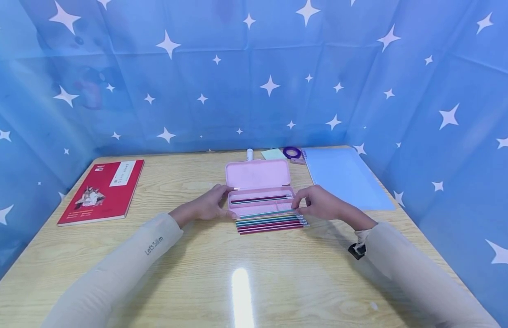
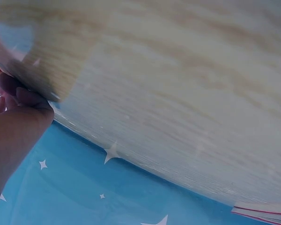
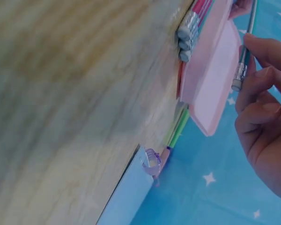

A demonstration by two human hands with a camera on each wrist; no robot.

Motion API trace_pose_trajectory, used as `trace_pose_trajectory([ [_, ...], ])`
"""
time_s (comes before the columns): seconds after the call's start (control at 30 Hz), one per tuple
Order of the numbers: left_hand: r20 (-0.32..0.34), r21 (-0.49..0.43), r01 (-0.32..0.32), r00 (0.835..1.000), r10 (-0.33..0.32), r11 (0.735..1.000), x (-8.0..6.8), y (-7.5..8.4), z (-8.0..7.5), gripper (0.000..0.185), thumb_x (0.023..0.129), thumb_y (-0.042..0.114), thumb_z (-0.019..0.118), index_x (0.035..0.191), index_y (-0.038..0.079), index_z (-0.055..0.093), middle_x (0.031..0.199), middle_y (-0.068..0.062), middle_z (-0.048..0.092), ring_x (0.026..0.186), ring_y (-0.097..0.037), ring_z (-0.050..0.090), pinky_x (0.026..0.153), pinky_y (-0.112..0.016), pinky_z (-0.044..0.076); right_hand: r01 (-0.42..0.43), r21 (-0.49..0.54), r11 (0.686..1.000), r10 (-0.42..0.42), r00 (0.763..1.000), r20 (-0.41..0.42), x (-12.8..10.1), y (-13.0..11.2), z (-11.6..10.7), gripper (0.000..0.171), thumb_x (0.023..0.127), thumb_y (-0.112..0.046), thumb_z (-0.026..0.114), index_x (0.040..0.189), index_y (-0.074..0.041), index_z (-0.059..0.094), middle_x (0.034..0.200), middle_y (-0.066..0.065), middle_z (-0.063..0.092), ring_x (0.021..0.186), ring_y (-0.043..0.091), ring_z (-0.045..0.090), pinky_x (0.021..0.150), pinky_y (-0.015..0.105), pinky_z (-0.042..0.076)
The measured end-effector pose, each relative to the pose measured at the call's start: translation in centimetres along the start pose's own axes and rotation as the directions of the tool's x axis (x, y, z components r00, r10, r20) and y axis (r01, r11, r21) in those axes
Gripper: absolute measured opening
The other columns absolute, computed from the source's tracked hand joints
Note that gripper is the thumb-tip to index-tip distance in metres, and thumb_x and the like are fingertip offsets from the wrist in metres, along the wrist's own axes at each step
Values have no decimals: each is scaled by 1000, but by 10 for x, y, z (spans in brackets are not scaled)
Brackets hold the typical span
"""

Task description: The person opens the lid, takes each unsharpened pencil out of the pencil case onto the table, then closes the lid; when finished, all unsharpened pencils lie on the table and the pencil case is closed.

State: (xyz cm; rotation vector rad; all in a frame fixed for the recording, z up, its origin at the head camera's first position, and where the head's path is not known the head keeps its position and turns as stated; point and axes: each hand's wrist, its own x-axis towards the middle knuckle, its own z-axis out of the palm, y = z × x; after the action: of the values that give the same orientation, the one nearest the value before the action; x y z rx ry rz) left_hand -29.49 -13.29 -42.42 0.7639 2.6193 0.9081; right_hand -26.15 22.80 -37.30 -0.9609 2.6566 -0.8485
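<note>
Hands, left (image 1: 207,206) and right (image 1: 319,203), together pinch one teal pencil (image 1: 266,213) above six others (image 1: 270,223).

Open pink pencil case (image 1: 258,182) at table centre, lid up, two pencils inside. One teal pencil (image 1: 265,213) raised level over a row of metallic pencils (image 1: 270,223) lying w/ ferrules right, just in front.
</note>
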Motion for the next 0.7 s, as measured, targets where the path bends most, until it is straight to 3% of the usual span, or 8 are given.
trace_pose_trajectory([
  [0.33, 4, 19, -28, 1000, 28, 999, -1, 0, -2, 100, 79, 51, 79, 152, 2, 31, 136, -15, 41, 119, -24, 41, 107, -43, 36, 54, 46, 998, -55, 998, 25, -14, 1, 11, 6, 88, -5, 73, 91, -9, 75, 76, -2, 66, 49, 4, 42, 50, 23, 39],
  [0.7, -1, 11, -18, 1000, 18, 1000, 0, -1, 1, 98, 79, 48, 81, 151, 3, 32, 136, -15, 41, 120, -24, 41, 108, -42, 35, 44, 42, 998, -47, 997, 63, -20, -2, 22, 9, 87, -5, 73, 92, -12, 75, 90, -2, 69, 52, 6, 45, 53, 24, 43],
])
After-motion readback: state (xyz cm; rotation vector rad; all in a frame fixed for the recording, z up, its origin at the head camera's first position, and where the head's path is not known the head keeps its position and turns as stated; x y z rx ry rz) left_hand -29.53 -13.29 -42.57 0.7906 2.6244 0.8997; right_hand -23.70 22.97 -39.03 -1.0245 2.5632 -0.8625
